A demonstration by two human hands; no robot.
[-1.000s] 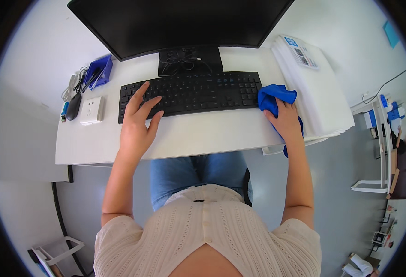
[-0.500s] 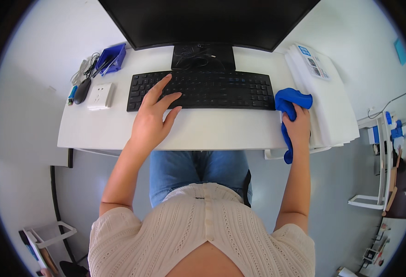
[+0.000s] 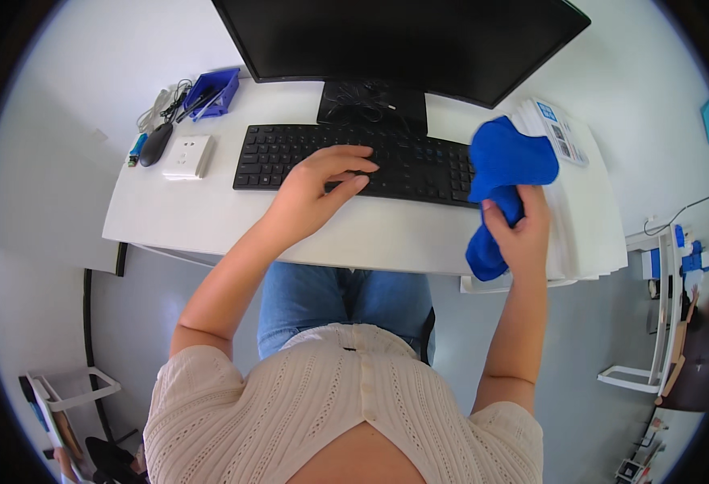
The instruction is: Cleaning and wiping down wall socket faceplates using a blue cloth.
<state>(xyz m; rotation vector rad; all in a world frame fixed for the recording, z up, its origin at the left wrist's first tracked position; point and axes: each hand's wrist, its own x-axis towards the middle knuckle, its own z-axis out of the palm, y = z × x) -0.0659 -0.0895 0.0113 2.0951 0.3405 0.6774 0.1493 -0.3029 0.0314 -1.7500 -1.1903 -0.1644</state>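
Note:
My left hand (image 3: 326,189) is over the middle of a black keyboard (image 3: 274,149), fingers curved and apart, holding nothing; whether the fingertips touch the keys I cannot tell. My right hand (image 3: 520,226) grips a bunched blue cloth (image 3: 515,152) at the keyboard's right end, its top part covering some keys and its lower part hanging toward the desk's front edge. Behind the keyboard stands a black monitor (image 3: 390,44), its screen dark, with thin cables on its base.
The white desk (image 3: 177,210) holds a mouse (image 3: 157,143), a white socket block (image 3: 187,156), a blue tray (image 3: 217,89) with pens, and white stacked sheets (image 3: 588,218) under a printed packet (image 3: 561,133). A metal frame (image 3: 662,306) stands right; part of another person's arm (image 3: 62,464) shows lower left.
My left hand has moved right along the keyboard, its fingers now more bent. My right hand has raised the blue cloth somewhat, which now spreads higher. The view has shifted slightly.

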